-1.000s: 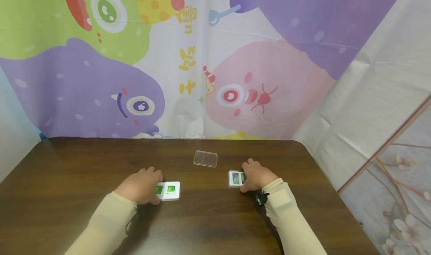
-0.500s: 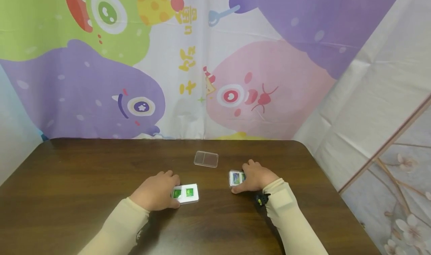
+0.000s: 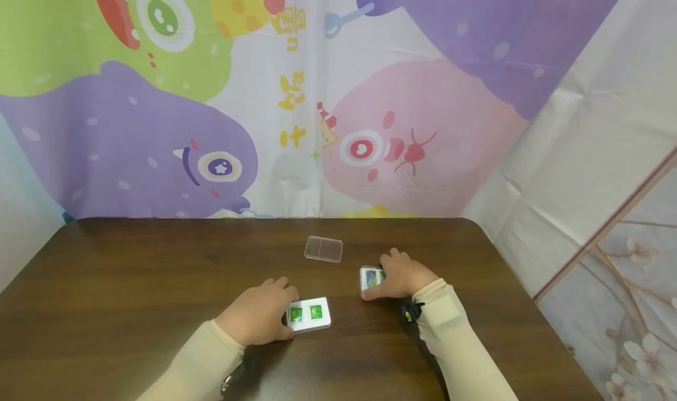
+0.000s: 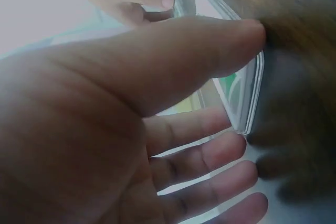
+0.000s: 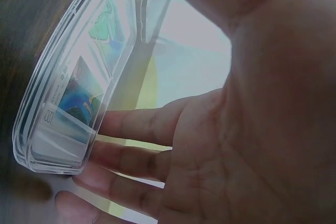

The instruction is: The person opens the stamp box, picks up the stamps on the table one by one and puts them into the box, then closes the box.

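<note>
My left hand (image 3: 256,314) holds a flat white case with two green stamp-like pictures (image 3: 324,321) by its left end. Thumb and fingers pinch opposite edges; the left wrist view shows the layered clear rim of the case (image 4: 255,95) beneath the thumb (image 4: 231,38). On the right, my right hand (image 3: 406,276) grips a clear plastic case with coloured pictures (image 3: 370,277), its right part hidden by the hand. Close up, the clear case (image 5: 44,98) shows a blue-and-dark picture and a green one, with the fingers (image 5: 134,127) along its edge.
Farther back on the brown wooden table (image 3: 132,260) lies a flat clear plastic piece (image 3: 330,250) with a dividing line. A cartoon-printed cloth (image 3: 296,171) hangs behind the table, and a flowered panel (image 3: 640,307) stands at the right.
My left hand has carried the white case rightward and toward me, closer to the middle. My right hand's thumb has shifted left along the near edge of the clear case, which stays in place.
</note>
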Demonstrator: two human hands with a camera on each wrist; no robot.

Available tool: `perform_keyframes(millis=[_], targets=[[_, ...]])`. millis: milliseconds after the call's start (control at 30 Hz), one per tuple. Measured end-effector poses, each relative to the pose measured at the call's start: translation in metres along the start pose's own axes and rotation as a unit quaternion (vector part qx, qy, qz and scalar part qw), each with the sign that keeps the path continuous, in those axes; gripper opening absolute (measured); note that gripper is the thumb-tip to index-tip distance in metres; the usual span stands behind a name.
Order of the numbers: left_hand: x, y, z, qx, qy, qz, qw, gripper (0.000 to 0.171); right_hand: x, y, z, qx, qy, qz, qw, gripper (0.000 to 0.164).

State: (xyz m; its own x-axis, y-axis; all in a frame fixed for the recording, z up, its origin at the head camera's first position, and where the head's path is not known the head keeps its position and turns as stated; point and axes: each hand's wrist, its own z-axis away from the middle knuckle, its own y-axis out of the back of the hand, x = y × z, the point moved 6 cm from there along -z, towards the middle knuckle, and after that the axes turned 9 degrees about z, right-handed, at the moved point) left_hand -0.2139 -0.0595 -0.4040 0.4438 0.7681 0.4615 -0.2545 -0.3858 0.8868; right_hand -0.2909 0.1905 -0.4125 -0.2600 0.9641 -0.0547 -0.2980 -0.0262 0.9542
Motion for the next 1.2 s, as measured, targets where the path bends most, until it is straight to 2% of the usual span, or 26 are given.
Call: perform_keyframes(millis=[233, 367, 533, 667, 767, 933, 1200], targets=[[-0.002, 0.000, 0.001, 0.015, -0.003, 0.011, 0.9998, 0.044, -0.001, 0.000, 0.001, 0.003, -0.001, -0.003, 1.000, 0.094], [-0.001, 0.000, 0.001, 0.012, -0.001, 0.011, 0.9999, 0.042, -0.008, 0.003, -0.001, 0.036, 0.018, -0.020, 0.999, 0.088], [0.000, 0.000, 0.001, 0.010, -0.004, 0.009, 0.9999, 0.043, -0.036, 0.006, -0.003, 0.099, 0.098, -0.031, 0.990, 0.079], [0.000, 0.000, 0.001, 0.005, 0.001, 0.003, 1.0000, 0.044, -0.061, 0.000, -0.003, 0.096, 0.178, -0.007, 0.979, 0.064], [0.001, -0.001, 0.002, -0.004, 0.002, -0.003, 1.0000, 0.047, -0.071, -0.005, -0.002, 0.080, 0.208, 0.004, 0.975, 0.053], [0.002, -0.003, 0.002, -0.017, 0.001, -0.004, 0.9998, 0.049, -0.072, -0.010, -0.003, 0.079, 0.203, 0.022, 0.976, 0.051], [0.000, -0.002, 0.002, -0.007, -0.006, -0.007, 0.9999, 0.049, -0.072, -0.007, -0.004, 0.082, 0.206, 0.026, 0.975, 0.045]])
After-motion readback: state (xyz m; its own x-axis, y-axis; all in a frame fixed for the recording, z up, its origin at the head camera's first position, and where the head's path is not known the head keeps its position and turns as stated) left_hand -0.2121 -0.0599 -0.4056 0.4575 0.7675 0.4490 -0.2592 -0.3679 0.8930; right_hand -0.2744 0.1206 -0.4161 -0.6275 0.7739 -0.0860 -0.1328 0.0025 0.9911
